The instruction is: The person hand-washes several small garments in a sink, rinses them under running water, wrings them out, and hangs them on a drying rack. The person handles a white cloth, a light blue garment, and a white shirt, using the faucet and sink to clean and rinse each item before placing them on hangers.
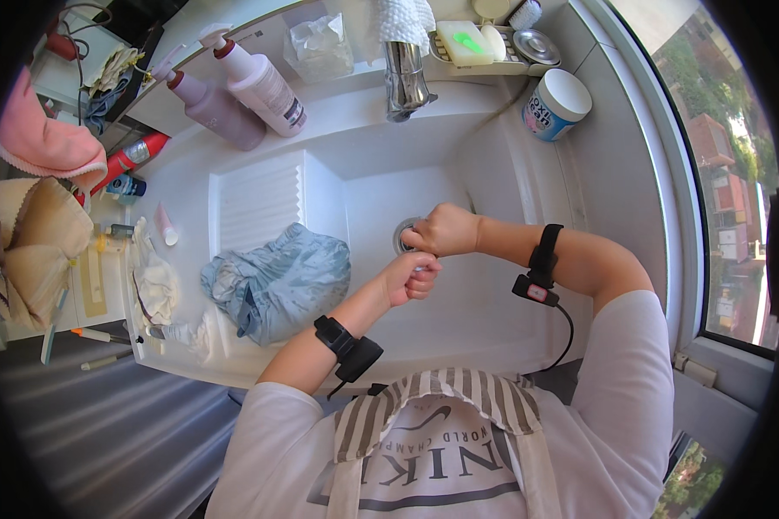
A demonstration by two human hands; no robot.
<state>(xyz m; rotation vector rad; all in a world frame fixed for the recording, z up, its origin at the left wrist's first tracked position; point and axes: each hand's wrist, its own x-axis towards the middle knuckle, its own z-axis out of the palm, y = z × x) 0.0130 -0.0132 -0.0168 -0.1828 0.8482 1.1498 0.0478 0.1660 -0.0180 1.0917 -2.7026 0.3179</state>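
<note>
Over the white sink basin (389, 156), my left hand (415, 277) and my right hand (443, 230) are close together, fingers curled into fists near the metal drain (405, 235). A tiny pale patch shows between the curled fingers of my left hand; whether it is a held thing cannot be told. The inside of my right fist is hidden. A bunched, wet-looking light blue cloth garment (292, 279) lies left of my hands, partly over the ribbed washboard (259, 201) built into the sink. The chrome faucet (406, 84) stands at the back, with a white textured cloth (402, 23) over it.
Two pump bottles (224, 110) (263, 84) stand at the back left. A cleaner tub (557, 104) is at the right back, near a soap rack (496, 55). Left are a small tube (165, 224), white cloths (156, 279) and hanging towels (52, 246). A window (727, 181) borders the right.
</note>
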